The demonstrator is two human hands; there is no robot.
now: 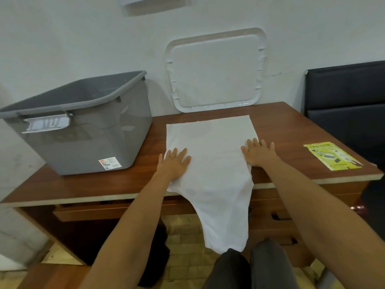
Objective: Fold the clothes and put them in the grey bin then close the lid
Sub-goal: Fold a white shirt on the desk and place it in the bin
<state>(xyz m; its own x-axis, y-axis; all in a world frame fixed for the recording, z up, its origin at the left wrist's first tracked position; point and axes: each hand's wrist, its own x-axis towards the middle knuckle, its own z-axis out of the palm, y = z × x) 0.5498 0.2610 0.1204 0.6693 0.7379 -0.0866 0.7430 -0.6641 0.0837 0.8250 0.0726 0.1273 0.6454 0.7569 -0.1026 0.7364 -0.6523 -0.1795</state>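
A white garment [212,147] lies flat on the wooden table [291,130], its lower part hanging over the front edge toward my legs. My left hand [174,161] presses flat on the garment's left edge with fingers spread. My right hand [258,152] lies flat on its right edge, fingers straight. The grey bin [83,126] stands open on the table's left side, with a white latch handle on its near wall. Its white lid [216,69] leans upright against the wall behind the garment.
A yellow leaflet [331,156] lies near the table's right front corner. A black padded seat back [348,105] stands to the right of the table. A dark item [156,257] sits on the floor under the table.
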